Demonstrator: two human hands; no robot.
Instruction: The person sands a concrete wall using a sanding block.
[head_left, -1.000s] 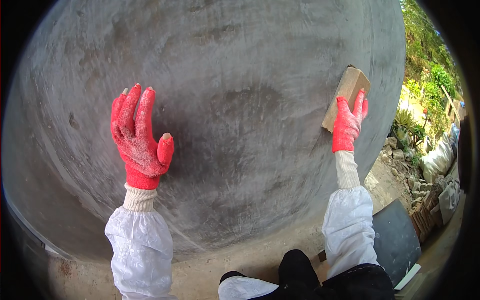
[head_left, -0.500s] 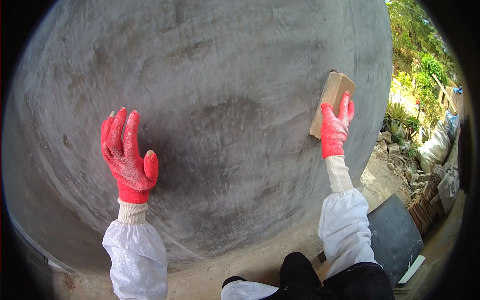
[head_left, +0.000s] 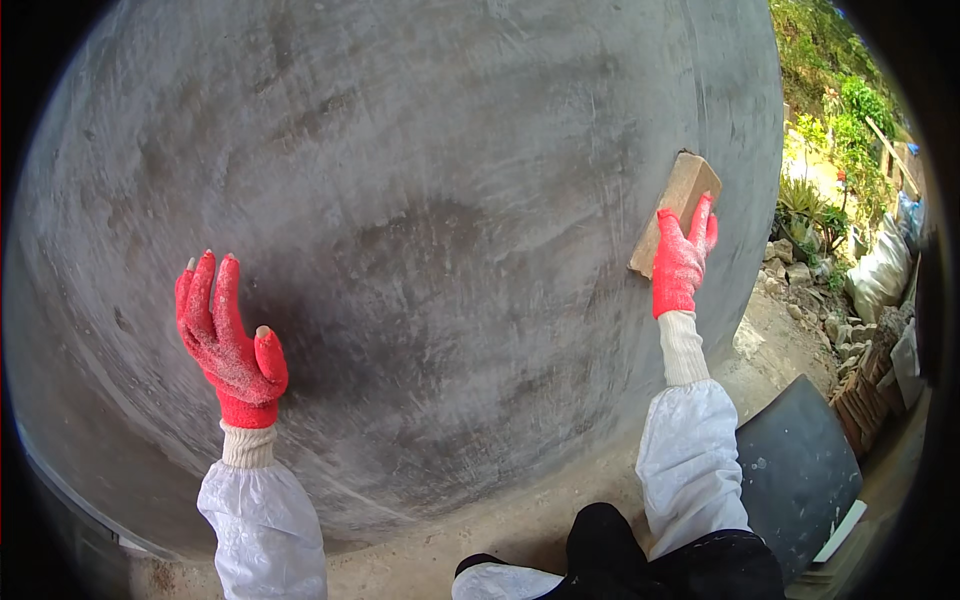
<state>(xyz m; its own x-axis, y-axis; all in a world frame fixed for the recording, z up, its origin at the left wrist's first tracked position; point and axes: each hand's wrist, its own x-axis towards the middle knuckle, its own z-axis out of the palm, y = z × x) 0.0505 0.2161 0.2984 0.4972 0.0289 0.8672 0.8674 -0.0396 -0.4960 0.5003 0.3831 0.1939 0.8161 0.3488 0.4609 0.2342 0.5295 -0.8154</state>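
Observation:
A grey, smooth cement wall (head_left: pixel 470 330) with darker patches fills most of the view. On its right part lies a tan rectangular block (head_left: pixel 690 182), like a sanding block or brick, tilted, with one face against the wall. My right hand (head_left: pixel 682 262), in a red glove, grips this block by its sides. To the left, my left hand (head_left: pixel 232 345) wears a dusty red glove whose fingertips show bare. Its fingers point up, spread, with the thumb out and nothing held. It is at the wall; whether the palm touches it, I cannot tell.
At the lower right leans a dark grey sheet (head_left: pixel 795 475), near a white strip (head_left: pixel 840 531). Beyond it are rubble stones (head_left: pixel 790 268), stacked tiles (head_left: pixel 858 412) and a white sack (head_left: pixel 880 275). Green plants (head_left: pixel 862 110) grow at the upper right.
My left hand sits lower and further left in the picture. My right hand, still holding the block, appears slightly further right. The view has shifted a little.

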